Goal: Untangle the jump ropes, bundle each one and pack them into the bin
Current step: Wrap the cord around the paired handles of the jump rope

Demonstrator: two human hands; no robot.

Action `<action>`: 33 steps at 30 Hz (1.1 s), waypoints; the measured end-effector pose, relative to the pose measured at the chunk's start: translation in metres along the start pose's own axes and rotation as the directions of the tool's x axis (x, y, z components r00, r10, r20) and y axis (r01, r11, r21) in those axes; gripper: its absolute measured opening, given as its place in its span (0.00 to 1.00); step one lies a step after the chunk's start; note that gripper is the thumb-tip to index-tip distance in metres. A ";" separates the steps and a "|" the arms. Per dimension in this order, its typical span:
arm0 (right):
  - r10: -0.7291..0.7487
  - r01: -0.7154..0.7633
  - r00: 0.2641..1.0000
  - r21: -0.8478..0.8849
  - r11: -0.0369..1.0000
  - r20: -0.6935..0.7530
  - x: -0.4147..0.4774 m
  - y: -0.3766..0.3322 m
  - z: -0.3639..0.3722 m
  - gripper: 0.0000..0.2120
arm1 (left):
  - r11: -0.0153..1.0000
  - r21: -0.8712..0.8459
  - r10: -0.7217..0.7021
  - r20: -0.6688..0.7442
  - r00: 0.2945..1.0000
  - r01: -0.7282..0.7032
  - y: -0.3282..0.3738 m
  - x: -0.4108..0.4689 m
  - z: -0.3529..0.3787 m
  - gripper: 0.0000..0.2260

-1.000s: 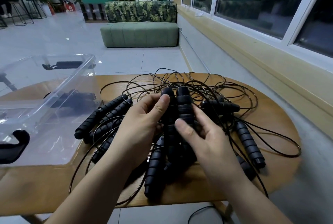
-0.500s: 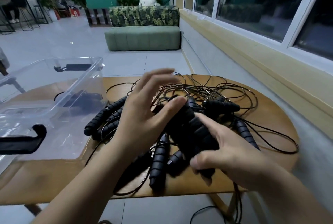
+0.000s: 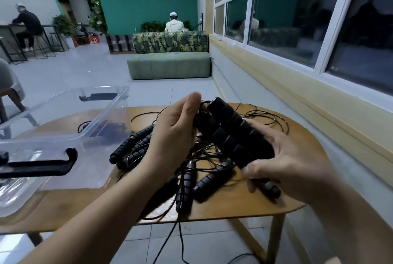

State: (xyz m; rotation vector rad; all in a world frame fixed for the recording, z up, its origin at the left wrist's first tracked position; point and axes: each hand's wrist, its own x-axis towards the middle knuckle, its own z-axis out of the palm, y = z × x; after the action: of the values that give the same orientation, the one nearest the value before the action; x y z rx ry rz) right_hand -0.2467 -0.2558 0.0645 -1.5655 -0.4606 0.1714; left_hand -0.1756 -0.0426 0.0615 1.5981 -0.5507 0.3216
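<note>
Both hands are clamped on one pair of black jump-rope handles (image 3: 229, 134), raised above the bench (image 3: 244, 202). My left hand (image 3: 176, 134) grips the upper ends and my right hand (image 3: 291, 163) grips the lower ends, thumb across. The hands are apart, joined only by the handles.

The cords (image 3: 264, 115) of this pair run down into the tangle on the bench. The other loose handles (image 3: 130, 144) lie in that same tangle. The clear bin (image 3: 102, 119) stands on the left of the bench, just beside the pile.

Hazards, as I judge them:
- Lifting further while the cords are still crossed is likely to tighten the knots.
- The drag may pull neighbouring handles toward the front edge and off the bench.
- One cord (image 3: 180, 234) hangs over the front edge. It could snag on the bench leg or underfoot.
</note>
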 end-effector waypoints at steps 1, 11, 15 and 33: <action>-0.015 0.015 1.000 -0.008 1.000 -0.020 0.004 0.002 0.005 0.34 | 1.000 0.009 0.007 -0.008 1.000 -0.007 0.007 0.005 -0.003 0.23; 0.020 -0.026 0.999 -0.197 0.980 -0.036 0.032 -0.019 0.041 0.29 | 0.975 -0.219 -0.028 -0.037 0.999 0.020 0.012 0.006 -0.039 0.28; 0.032 -0.035 0.999 -0.067 0.997 -0.036 0.028 -0.033 0.048 0.23 | 0.983 -0.175 0.045 -0.029 0.999 -0.050 0.011 0.011 -0.046 0.32; -0.080 0.081 0.995 0.005 0.997 -0.056 0.055 -0.020 0.065 0.29 | 0.975 0.219 0.031 0.033 0.999 -0.038 -0.007 0.005 -0.054 0.13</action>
State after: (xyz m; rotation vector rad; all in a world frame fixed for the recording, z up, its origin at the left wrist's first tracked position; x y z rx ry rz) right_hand -0.2259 -0.1746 0.0898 -1.5378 -0.4780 0.0672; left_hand -0.1610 0.0104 0.0642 1.8109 -0.5818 0.3969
